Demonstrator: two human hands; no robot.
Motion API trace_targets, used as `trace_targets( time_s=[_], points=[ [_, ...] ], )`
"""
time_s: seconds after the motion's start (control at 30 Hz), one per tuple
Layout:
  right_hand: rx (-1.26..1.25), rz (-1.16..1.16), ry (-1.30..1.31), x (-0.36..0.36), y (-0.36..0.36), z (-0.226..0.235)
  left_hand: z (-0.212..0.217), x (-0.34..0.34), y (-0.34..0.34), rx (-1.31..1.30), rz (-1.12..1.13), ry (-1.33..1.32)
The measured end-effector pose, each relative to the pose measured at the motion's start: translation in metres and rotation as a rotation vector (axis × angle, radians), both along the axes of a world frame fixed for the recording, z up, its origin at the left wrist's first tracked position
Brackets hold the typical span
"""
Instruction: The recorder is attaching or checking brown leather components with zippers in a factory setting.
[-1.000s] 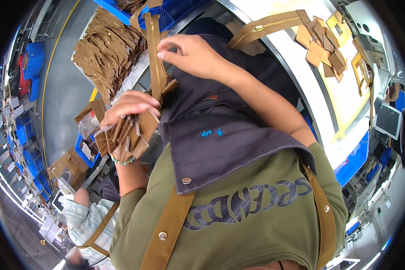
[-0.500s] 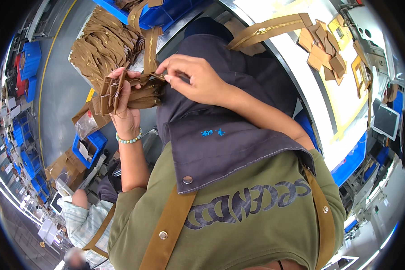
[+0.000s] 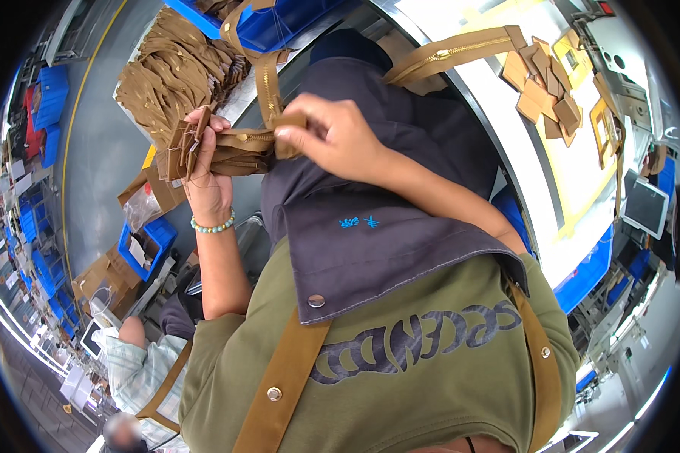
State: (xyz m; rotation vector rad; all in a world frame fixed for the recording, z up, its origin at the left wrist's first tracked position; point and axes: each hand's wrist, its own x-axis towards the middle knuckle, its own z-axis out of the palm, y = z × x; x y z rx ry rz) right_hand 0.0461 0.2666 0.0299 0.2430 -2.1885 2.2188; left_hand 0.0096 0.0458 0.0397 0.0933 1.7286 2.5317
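The left hand is closed around a bundle of brown strips, whose folded ends stick out above the fingers. From this bundle one zipper strip goes across to the right hand; there thumb and fingers seem pressed together on a brown end piece, though they are somewhat blurred. On the white table, another zipper strip crosses the left edge, and brown flat pieces lie heaped farther inside from this edge, beside a yellow frame.
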Motion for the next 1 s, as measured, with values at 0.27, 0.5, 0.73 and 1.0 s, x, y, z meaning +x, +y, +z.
trace_targets(
  time_s=[0.27,0.5,0.73,1.0],
  points=[
    [-0.064,-0.017,-0.042,0.001,0.007,-0.001,0.001,0.004,0.019,-0.165,-0.129,-0.004],
    [-0.421,-0.032,-0.145,0.001,-0.009,-0.008,-0.021,0.034,0.021,-0.488,-0.193,-0.003],
    [-0.03,0.06,0.107,-0.008,0.006,-0.006,-0.021,0.04,0.01,-0.099,-0.036,-0.24],
    [0.07,0.166,-0.062,-0.029,0.034,-0.028,0.001,0.016,-0.037,0.044,-0.285,-0.209]
  ],
)
